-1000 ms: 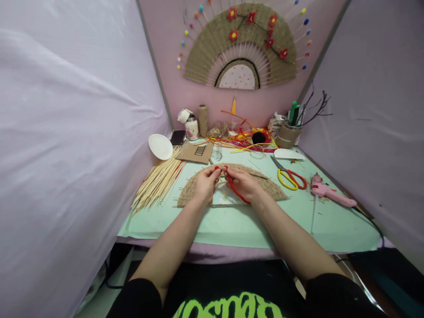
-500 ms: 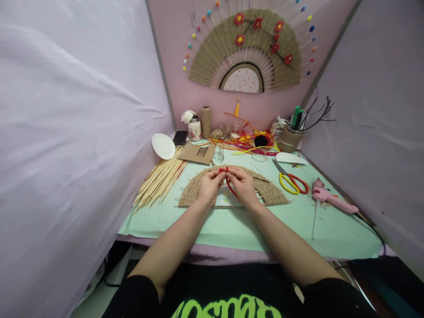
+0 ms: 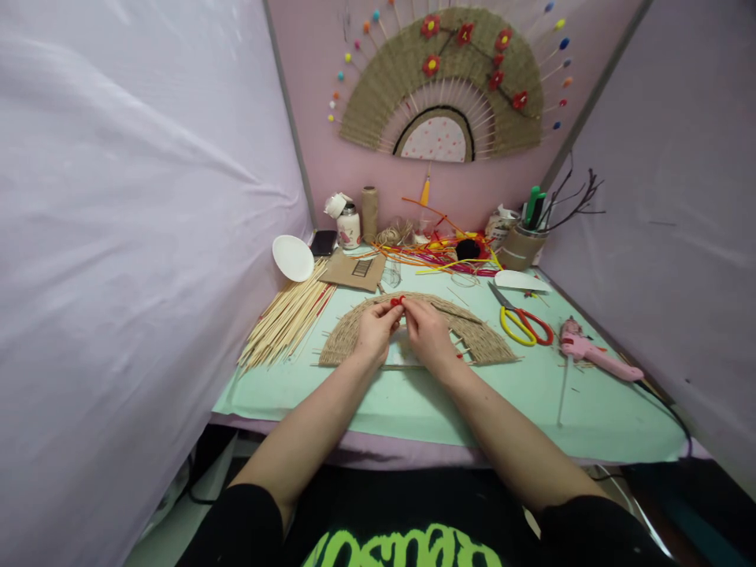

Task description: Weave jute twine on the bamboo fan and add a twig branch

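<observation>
My left hand (image 3: 374, 331) and my right hand (image 3: 428, 331) meet above a half-round woven twine fan (image 3: 485, 337) that lies flat on the green mat (image 3: 413, 402). Both hands pinch a thin red pipe cleaner (image 3: 397, 302), bent into a small loop between the fingertips. Most of its length is hidden under my right hand; a tiny red bit shows by my right wrist.
A bundle of bamboo skewers (image 3: 284, 320) lies to the left, with a white dish (image 3: 293, 258) behind it. Yellow and red scissors (image 3: 520, 321) and a pink glue gun (image 3: 594, 351) lie to the right. Coloured strips (image 3: 440, 256), a jar and a pen cup (image 3: 522, 242) line the back wall.
My hands have drawn closer together at the fan's top. The long red tail that hung below my right hand is now mostly hidden and the loop is tighter.
</observation>
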`<state>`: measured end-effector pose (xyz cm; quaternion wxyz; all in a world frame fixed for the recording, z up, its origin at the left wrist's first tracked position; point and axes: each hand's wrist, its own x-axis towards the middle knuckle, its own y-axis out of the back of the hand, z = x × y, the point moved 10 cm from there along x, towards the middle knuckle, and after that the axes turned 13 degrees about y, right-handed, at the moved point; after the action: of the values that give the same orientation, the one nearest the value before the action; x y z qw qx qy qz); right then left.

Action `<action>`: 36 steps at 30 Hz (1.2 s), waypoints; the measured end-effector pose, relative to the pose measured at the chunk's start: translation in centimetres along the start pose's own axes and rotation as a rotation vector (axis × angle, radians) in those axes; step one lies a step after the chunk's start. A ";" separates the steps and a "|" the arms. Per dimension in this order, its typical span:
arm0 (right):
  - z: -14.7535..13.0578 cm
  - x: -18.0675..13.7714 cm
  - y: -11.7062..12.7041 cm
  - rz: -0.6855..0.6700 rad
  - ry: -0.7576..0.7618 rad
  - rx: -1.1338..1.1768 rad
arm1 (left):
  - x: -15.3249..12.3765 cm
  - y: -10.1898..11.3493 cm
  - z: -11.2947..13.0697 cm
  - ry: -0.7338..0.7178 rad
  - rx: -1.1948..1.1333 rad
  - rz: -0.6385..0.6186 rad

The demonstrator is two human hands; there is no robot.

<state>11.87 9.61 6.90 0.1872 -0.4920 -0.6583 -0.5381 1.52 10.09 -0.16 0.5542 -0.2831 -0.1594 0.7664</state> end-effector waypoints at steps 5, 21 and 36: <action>-0.5 -0.3 -1.6 -0.149 -0.018 -0.018 | -0.1 0.9 0.3 -0.004 0.074 0.088; 4.9 -0.3 1.1 0.085 -0.395 0.576 | -0.7 -1.9 -0.4 0.163 0.069 -0.218; 3.5 0.4 1.2 -0.053 -0.287 0.466 | -0.7 -1.6 -0.7 0.097 0.092 -0.158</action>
<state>13.72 12.86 6.67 0.1858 -0.4895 -0.7968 -0.3017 3.34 9.95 0.35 0.6323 -0.2808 -0.1187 0.7122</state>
